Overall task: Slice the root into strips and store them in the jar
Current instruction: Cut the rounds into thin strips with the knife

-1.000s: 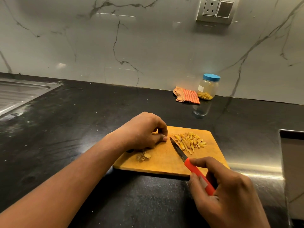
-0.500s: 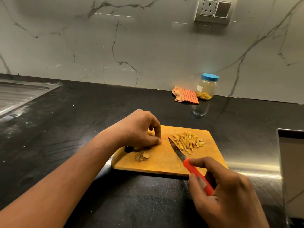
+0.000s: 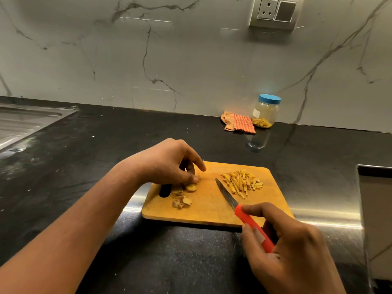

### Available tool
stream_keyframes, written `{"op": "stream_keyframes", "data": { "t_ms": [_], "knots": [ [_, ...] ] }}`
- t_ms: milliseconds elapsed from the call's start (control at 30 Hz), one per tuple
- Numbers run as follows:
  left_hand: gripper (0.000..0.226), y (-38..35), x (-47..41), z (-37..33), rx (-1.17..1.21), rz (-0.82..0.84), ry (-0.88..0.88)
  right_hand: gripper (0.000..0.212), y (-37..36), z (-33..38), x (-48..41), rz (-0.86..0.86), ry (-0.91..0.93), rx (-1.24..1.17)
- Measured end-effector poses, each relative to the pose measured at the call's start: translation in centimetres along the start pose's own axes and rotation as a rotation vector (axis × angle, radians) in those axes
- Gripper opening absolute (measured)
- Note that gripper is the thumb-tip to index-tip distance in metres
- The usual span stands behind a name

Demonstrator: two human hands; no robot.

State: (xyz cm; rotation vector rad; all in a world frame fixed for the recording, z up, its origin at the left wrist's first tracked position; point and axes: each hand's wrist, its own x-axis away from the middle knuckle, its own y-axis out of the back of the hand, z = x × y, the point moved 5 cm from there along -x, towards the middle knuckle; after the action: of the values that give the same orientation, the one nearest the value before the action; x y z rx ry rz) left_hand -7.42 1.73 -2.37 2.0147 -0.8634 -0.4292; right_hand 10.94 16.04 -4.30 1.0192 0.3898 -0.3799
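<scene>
A wooden cutting board (image 3: 207,211) lies on the black counter. On its right part sits a pile of yellow root strips (image 3: 242,182). My left hand (image 3: 169,164) hovers over the board's left side, thumb and fingers pinching a small root piece (image 3: 192,186). Peel scraps (image 3: 181,202) lie just in front of it. My right hand (image 3: 292,249) grips the red handle of a knife (image 3: 228,196), whose blade points up-left over the board between the root piece and the strips. A jar (image 3: 266,112) with a blue lid, holding some strips, stands at the back wall.
An orange checked cloth (image 3: 238,123) lies left of the jar. A steel sink drainboard (image 3: 23,122) is at the far left. A pale block edge (image 3: 375,219) rises at the right. A wall socket (image 3: 273,11) is above.
My left hand has drawn back toward the board's left side and lifted its fingers, now pinching the root piece. The knife stays in my right hand, nearly still.
</scene>
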Motion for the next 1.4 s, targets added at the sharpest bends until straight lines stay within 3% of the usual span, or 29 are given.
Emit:
{"op": "stream_keyframes", "data": {
  "t_ms": [567, 800, 1000, 1400],
  "knots": [
    [0.046, -0.9, -0.2, -1.8, 0.038, -0.138, -0.101, 0.027, -0.2, 0.4, -0.5, 0.015, 0.019, -0.034],
    [0.043, 0.4, 0.5, -2.6, 0.005, -0.377, -0.225, 0.028, -0.2, 0.2, -0.5, 0.007, 0.015, -0.026],
    [0.027, -2.0, -0.2, -3.7, -0.017, -0.18, -0.162, 0.027, 0.2, -0.1, -0.5, -0.025, -0.009, -0.005],
    [0.032, -1.2, -0.3, -2.5, -0.001, -0.08, -0.072, 0.027, 0.2, -0.2, -0.4, -0.011, -0.011, 0.001]
  ]
}}
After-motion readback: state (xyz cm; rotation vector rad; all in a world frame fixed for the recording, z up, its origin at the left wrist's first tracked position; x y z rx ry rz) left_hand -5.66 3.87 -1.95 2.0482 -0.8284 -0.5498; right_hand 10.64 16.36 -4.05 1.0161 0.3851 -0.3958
